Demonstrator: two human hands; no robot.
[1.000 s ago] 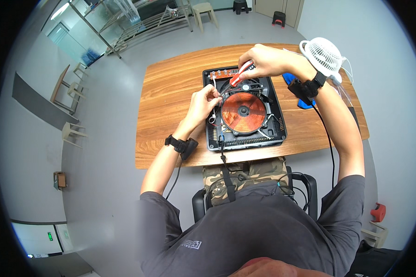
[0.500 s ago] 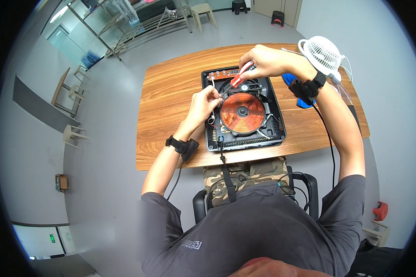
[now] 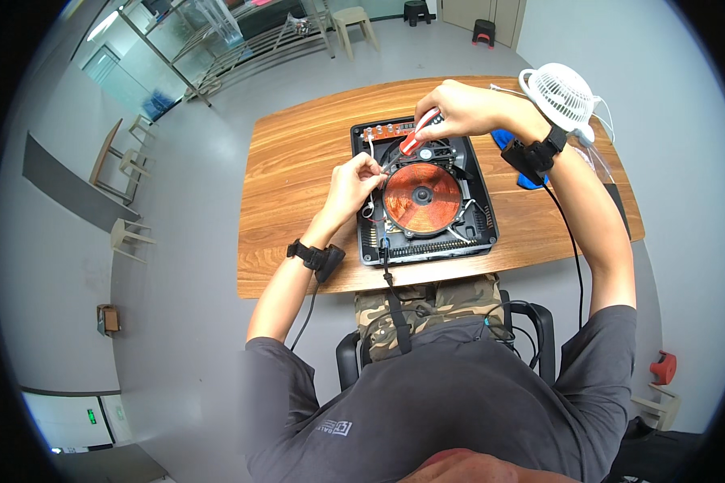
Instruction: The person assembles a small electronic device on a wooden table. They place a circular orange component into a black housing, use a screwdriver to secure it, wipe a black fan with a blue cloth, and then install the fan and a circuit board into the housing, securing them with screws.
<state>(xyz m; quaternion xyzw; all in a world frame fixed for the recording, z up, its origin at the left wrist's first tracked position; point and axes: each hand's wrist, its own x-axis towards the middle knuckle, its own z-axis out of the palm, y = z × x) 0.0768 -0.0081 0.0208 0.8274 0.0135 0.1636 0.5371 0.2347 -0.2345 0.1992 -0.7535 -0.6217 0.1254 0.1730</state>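
Black plastic casing of an opened induction cooker (image 3: 475, 237) sits mid worktop (image 3: 298, 209), near edge close to person's lap. Copper coil disc (image 3: 421, 196) in its centre. Left hand (image 3: 354, 187) at coil's left rim, grip pinched together on small wires, w/ black wrist strap (image 3: 316, 256) behind it. Farther back, right hand (image 3: 459, 109) has grip clamped on red-handled screwdriver (image 3: 415, 138), tip angled down into cooker's far-left corner. White desk fan (image 3: 562, 95) at far right.
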